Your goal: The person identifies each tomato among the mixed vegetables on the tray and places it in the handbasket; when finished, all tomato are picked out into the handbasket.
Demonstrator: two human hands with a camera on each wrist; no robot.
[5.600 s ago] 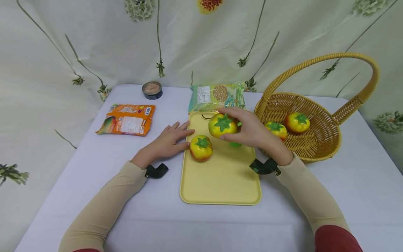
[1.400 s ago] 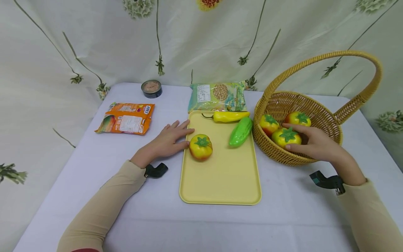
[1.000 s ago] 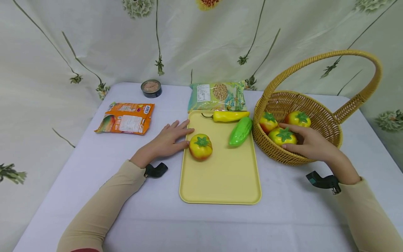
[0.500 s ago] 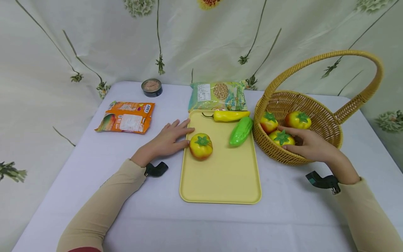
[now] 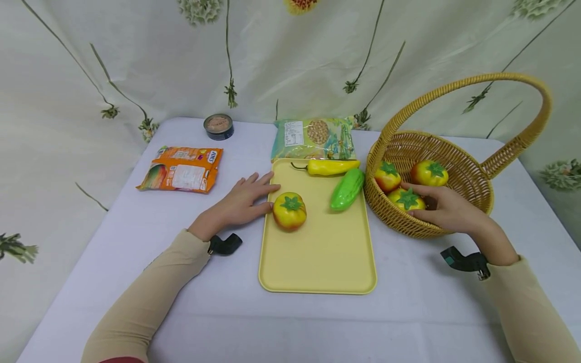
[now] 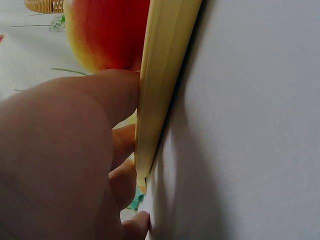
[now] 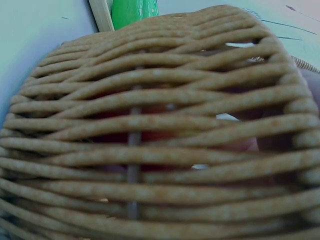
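My left hand (image 5: 247, 201) rests with spread fingers on the left rim of the yellow tray (image 5: 317, 262); in the left wrist view its fingers (image 6: 122, 92) touch that rim. Close to its thumb sits a yellow-red persimmon (image 5: 289, 210) with a green star-shaped top. Inside the wicker basket (image 5: 454, 206), my right hand (image 5: 447, 206) holds another persimmon (image 5: 407, 199) between thumb and fingers. Two more persimmons, one at the left wall (image 5: 387, 176) and one behind (image 5: 428, 173), lie in there. Basket weave (image 7: 160, 125) blocks most of the right wrist view.
A yellow pepper (image 5: 331, 167) and a green cucumber-like vegetable (image 5: 347, 189) lie on the tray's far part. Behind it is a green bag (image 5: 313, 138). An orange packet (image 5: 183, 170) and a small tin (image 5: 219, 127) stand left. The basket's tall handle (image 5: 472, 80) arches over it.
Since the oldest frame, my right hand has carried a persimmon from above the tray rightward into the basket and lowered it. My left hand has stayed put. The last half second shows almost no motion.
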